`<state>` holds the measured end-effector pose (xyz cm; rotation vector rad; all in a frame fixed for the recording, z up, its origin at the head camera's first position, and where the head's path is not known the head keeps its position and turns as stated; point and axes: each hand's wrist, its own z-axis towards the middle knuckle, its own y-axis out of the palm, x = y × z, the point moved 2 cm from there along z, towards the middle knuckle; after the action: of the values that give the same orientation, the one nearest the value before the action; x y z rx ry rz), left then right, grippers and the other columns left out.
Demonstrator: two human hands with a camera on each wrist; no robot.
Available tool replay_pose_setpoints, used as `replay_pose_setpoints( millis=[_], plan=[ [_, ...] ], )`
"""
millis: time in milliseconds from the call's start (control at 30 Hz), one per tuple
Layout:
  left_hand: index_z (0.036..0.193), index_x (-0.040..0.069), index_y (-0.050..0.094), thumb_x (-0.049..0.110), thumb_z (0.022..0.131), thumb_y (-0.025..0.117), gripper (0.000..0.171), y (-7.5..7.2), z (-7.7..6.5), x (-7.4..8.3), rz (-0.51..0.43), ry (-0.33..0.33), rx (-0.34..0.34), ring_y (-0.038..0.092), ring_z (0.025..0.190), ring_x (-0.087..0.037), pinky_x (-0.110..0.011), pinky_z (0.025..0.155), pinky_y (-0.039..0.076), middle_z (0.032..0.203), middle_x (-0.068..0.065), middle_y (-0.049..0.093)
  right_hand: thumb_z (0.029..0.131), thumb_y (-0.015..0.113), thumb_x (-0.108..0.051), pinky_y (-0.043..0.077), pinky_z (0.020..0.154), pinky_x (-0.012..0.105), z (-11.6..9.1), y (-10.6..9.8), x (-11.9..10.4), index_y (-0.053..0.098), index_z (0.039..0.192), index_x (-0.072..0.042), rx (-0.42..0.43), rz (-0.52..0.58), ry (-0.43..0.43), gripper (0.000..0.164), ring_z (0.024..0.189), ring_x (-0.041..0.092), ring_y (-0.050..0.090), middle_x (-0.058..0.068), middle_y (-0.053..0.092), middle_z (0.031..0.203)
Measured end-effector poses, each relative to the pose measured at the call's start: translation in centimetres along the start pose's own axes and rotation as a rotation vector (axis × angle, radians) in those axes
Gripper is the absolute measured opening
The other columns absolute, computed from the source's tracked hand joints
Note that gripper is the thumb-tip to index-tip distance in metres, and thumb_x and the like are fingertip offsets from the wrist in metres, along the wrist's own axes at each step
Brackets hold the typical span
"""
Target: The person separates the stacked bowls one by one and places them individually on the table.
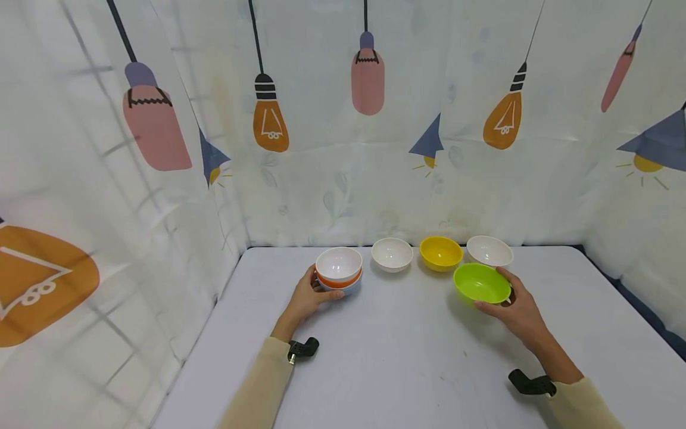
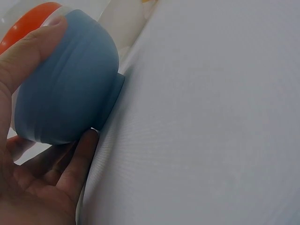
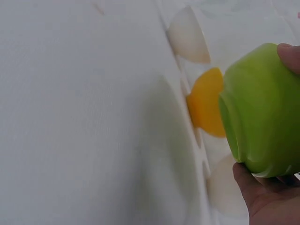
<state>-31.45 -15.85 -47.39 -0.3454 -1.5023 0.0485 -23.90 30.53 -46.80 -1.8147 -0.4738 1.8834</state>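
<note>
My left hand (image 1: 306, 299) grips a stack of bowls from its left side, thumb in front and fingers behind. The stack has a white bowl (image 1: 339, 263) on top, an orange bowl (image 2: 29, 24) inside, and a light blue bowl (image 2: 70, 79) outermost. In the left wrist view, the blue bowl's foot is at the table surface. My right hand (image 1: 518, 311) holds a green bowl (image 1: 481, 283) by its right side, thumb at the front. That bowl hangs above the table, its shadow below, in front of a white bowl (image 1: 490, 250) that it partly covers.
Along the back of the white table (image 1: 375, 363), another white bowl (image 1: 392, 255) and a yellow bowl (image 1: 440, 254) stand between the stack and the rightmost white bowl. A patterned curtain (image 1: 321, 179) hangs behind and at the sides.
</note>
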Motion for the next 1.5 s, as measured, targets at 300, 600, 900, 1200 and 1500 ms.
replay_pose_setpoints(
  millis=[300, 600, 900, 1200, 1500],
  plan=[
    [0.16, 0.011, 0.03, 0.018, 0.077, 0.092, 0.104, 0.0, 0.0, -0.1, -0.013, -0.002, 0.004, 0.047, 0.143, -0.036, -0.053, 0.119, 0.04, 0.157, -0.017, 0.046, 0.089, 0.079, -0.046, 0.051, 0.095, 0.012, 0.2, -1.3, 1.9, 0.002, 0.164, -0.006, -0.013, -0.055, 0.091, 0.115, 0.14, 0.047, 0.035, 0.032, 0.019, 0.164],
    [0.16, 0.011, 0.03, 0.017, 0.077, 0.092, 0.104, -0.1, -0.1, 0.0, -0.013, -0.001, 0.01, 0.048, 0.142, -0.035, -0.052, 0.119, 0.04, 0.156, -0.016, 0.047, 0.089, 0.079, -0.044, 0.031, 0.116, 0.071, 0.3, -2.0, 2.8, -0.002, 0.163, -0.002, -0.004, -0.042, 0.133, 0.117, 0.144, 0.054, 0.026, 0.036, 0.011, 0.164],
    [0.16, 0.011, 0.03, 0.018, 0.077, 0.092, 0.104, 0.0, -0.1, 0.1, -0.005, -0.002, 0.007, 0.05, 0.14, -0.034, -0.052, 0.118, 0.041, 0.155, -0.015, 0.048, 0.089, 0.078, -0.046, 0.028, 0.116, 0.073, 0.5, -2.6, 3.7, -0.005, 0.163, -0.002, -0.028, -0.06, 0.168, 0.119, 0.143, 0.055, 0.022, 0.037, 0.007, 0.164],
    [0.161, 0.011, 0.029, 0.019, 0.077, 0.092, 0.105, 0.0, -0.1, 0.1, -0.003, -0.001, 0.005, 0.049, 0.141, -0.034, -0.052, 0.118, 0.041, 0.156, -0.016, 0.047, 0.089, 0.078, -0.045, 0.028, 0.114, 0.075, 0.7, -3.5, 5.1, -0.007, 0.162, 0.0, -0.035, -0.081, 0.159, 0.121, 0.14, 0.056, 0.024, 0.039, 0.007, 0.163],
    [0.16, 0.012, 0.03, 0.018, 0.077, 0.092, 0.105, -0.1, 0.0, -0.1, -0.015, 0.0, -0.002, 0.048, 0.142, -0.033, -0.05, 0.118, 0.042, 0.157, -0.015, 0.046, 0.09, 0.078, -0.043, 0.025, 0.115, 0.075, 1.1, -4.0, 5.8, -0.008, 0.161, 0.002, -0.034, -0.081, 0.163, 0.12, 0.141, 0.057, 0.021, 0.039, 0.003, 0.163]
  ],
)
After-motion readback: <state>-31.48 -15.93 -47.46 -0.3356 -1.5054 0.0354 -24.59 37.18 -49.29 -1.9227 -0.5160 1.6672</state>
